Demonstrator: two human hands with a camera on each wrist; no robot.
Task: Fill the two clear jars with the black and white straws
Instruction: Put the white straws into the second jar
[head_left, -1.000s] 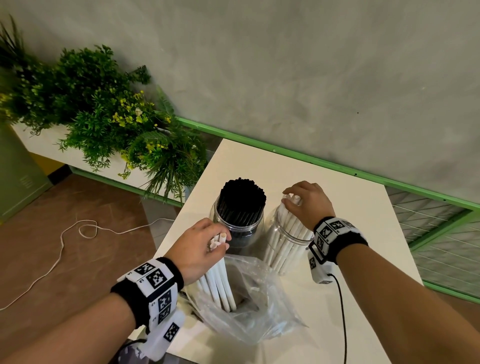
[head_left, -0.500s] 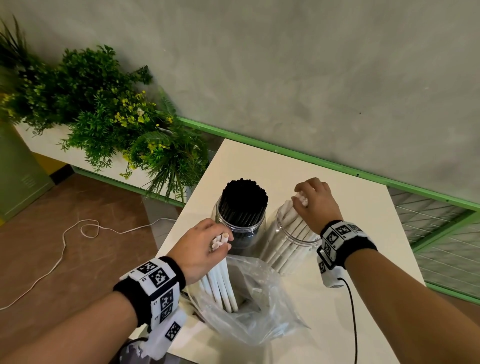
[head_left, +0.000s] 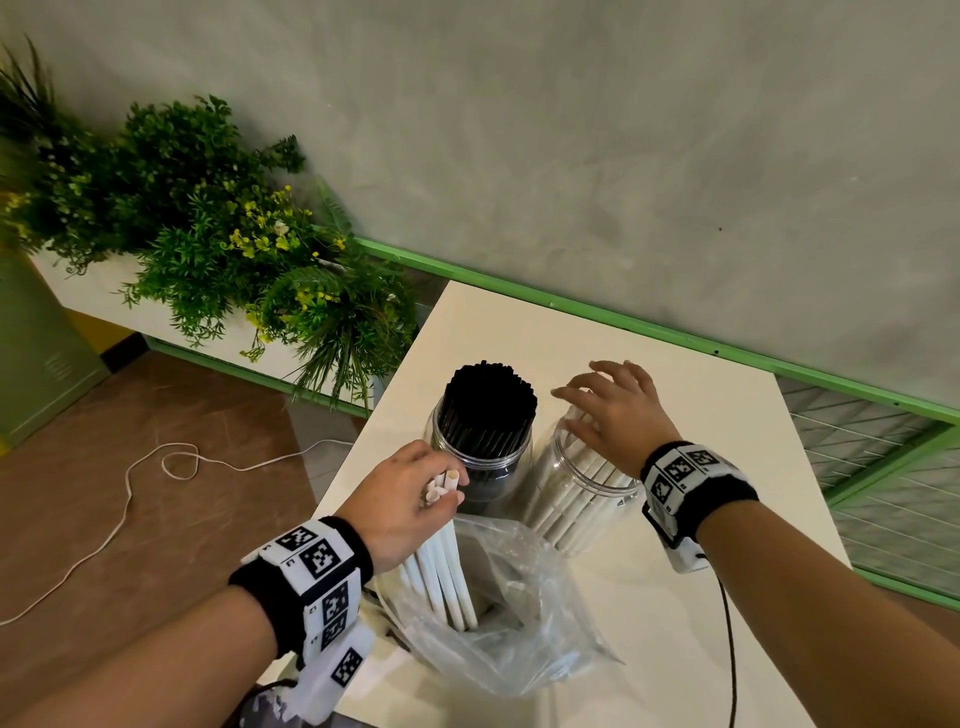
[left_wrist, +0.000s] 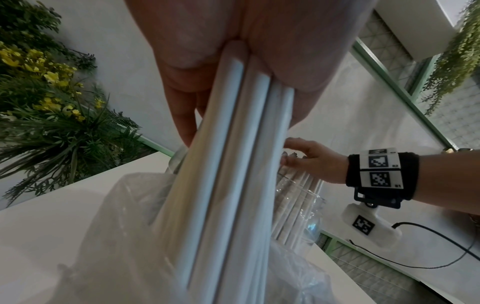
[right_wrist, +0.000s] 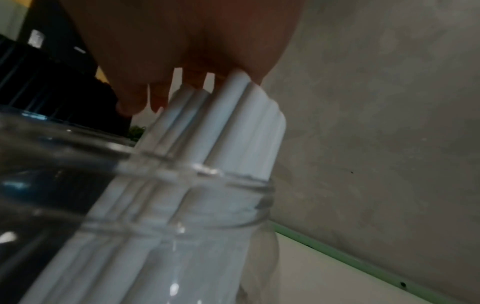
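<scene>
Two clear jars stand side by side on the white table (head_left: 519, 332). The left jar (head_left: 480, 457) is packed with black straws (head_left: 491, 400). The right jar (head_left: 587, 499) holds white straws (head_left: 571, 493) that lean to the far side. My right hand (head_left: 613, 410) lies over their tops with fingers spread, palm touching the straw ends (right_wrist: 233, 115). My left hand (head_left: 410, 499) grips a bunch of white straws (head_left: 447, 577) by their upper ends, with their lower ends inside a clear plastic bag (head_left: 509, 623). The left wrist view shows the bunch (left_wrist: 228, 164) close up.
A planter of green and yellow plants (head_left: 208, 244) stands left of the table on the brown floor, where a white cable (head_left: 156, 467) lies. A grey wall with a green rail (head_left: 675, 332) runs behind. A wire mesh panel (head_left: 883, 467) is at right.
My right hand has uncurled from the white straws in the jar and now lies spread over their tops. My left hand has kept hold of its bunch over the bag.
</scene>
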